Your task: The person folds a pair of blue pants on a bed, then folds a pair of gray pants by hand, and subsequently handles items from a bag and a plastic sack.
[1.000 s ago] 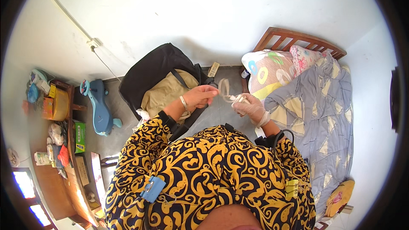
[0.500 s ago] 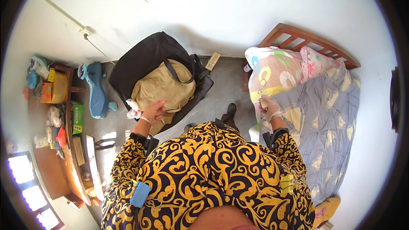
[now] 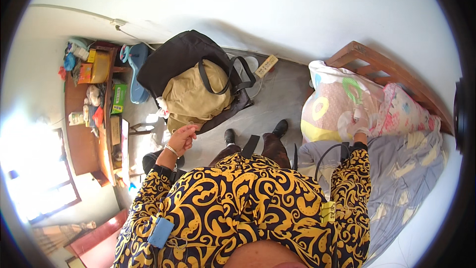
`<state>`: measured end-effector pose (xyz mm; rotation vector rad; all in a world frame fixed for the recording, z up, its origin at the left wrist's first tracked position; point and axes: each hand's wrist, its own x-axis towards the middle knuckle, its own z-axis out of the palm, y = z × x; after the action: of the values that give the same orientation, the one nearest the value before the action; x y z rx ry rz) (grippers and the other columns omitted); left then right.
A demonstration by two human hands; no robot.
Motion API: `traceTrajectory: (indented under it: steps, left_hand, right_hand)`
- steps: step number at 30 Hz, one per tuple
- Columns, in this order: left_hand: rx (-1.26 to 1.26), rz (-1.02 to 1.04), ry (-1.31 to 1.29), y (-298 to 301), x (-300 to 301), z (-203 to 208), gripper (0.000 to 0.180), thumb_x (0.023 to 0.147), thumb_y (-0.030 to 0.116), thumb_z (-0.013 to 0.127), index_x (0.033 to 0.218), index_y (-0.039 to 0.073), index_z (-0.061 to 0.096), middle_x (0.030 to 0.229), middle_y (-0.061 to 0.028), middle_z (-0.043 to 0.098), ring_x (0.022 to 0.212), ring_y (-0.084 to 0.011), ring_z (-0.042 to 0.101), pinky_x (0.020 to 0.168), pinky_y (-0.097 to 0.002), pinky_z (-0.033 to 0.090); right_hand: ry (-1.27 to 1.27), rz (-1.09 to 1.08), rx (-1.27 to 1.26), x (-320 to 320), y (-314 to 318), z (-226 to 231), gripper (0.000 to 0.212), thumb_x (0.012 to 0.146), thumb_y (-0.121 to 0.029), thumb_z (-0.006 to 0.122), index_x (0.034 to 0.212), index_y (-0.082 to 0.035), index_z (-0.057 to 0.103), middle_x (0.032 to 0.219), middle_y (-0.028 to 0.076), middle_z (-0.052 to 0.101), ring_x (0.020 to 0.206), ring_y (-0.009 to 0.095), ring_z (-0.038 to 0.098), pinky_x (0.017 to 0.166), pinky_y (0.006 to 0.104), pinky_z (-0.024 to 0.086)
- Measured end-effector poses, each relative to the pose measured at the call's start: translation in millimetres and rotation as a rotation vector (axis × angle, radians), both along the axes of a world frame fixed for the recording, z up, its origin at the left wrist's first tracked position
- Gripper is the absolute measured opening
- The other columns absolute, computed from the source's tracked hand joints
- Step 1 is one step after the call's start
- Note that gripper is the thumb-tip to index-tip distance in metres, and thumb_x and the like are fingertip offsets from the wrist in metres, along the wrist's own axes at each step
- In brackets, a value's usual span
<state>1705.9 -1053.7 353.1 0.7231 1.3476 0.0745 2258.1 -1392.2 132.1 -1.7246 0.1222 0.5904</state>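
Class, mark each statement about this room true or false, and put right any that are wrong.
1. The right hand is over the ring-patterned pillow. True.
2. The left hand is resting on the bed. False: it is on the other side, near the tan fabric.
3. A pale power strip lies on the floor near the wall. True.
4. The blue ride-on toy is right of the black bag. False: it is left of it.
5. Both shoes are white. False: they are dark.
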Motion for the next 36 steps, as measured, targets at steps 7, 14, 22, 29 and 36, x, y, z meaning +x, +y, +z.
traceTrajectory:
  steps: [7,14,22,29,36]
  left_hand:
    - [0.069,0.041,0.170,-7.3,13.0,3.3,0.022,0.082,0.019,0.054,0.100,0.005,0.052,0.064,-0.0008,0.050,0.038,-0.0043,0.031,0.034,-0.0185,0.026]
    - [0.037,0.028,0.135,-13.4,27.9,-2.7,0.022,0.083,0.019,0.052,0.101,0.005,0.051,0.065,-0.0008,0.050,0.038,-0.0044,0.031,0.034,-0.0188,0.026]
    - [0.079,0.085,0.137,-21.1,16.6,-5.9,0.021,0.083,0.019,0.053,0.099,0.005,0.052,0.064,-0.0004,0.050,0.037,-0.0044,0.030,0.033,-0.0191,0.025]
    - [0.085,0.147,0.098,-26.4,1.1,-4.6,0.016,0.084,0.019,0.051,0.094,0.007,0.052,0.065,-0.0006,0.051,0.036,-0.0037,0.032,0.032,-0.0180,0.024]
    - [0.092,0.269,0.072,-43.0,-39.2,-20.8,0.013,0.082,0.022,0.055,0.081,0.009,0.052,0.062,-0.0003,0.051,0.036,-0.0044,0.032,0.034,-0.0186,0.024]
  right_hand:
    - [-0.005,-0.281,-0.484,28.2,-23.4,-32.2,0.027,0.074,-0.026,0.061,0.096,-0.010,0.055,0.088,0.005,0.053,0.080,0.012,0.053,0.059,0.0232,0.044]
    - [-0.025,-0.273,-0.721,39.2,-17.1,-34.0,0.028,0.074,-0.025,0.061,0.097,-0.009,0.055,0.090,0.006,0.054,0.082,0.014,0.053,0.062,0.0243,0.043]
    - [-0.063,-0.200,-0.907,40.4,-22.4,-17.0,0.029,0.074,-0.023,0.061,0.098,-0.007,0.055,0.093,0.008,0.054,0.084,0.016,0.053,0.066,0.0256,0.043]
    - [-0.124,-0.097,-1.050,46.9,-33.2,6.5,0.030,0.074,-0.022,0.061,0.098,-0.006,0.055,0.095,0.010,0.054,0.086,0.017,0.053,0.069,0.0267,0.043]
    - [-0.217,0.016,-1.179,57.5,-34.1,32.5,0.031,0.074,-0.021,0.061,0.099,-0.005,0.056,0.097,0.011,0.055,0.088,0.018,0.053,0.072,0.0278,0.042]
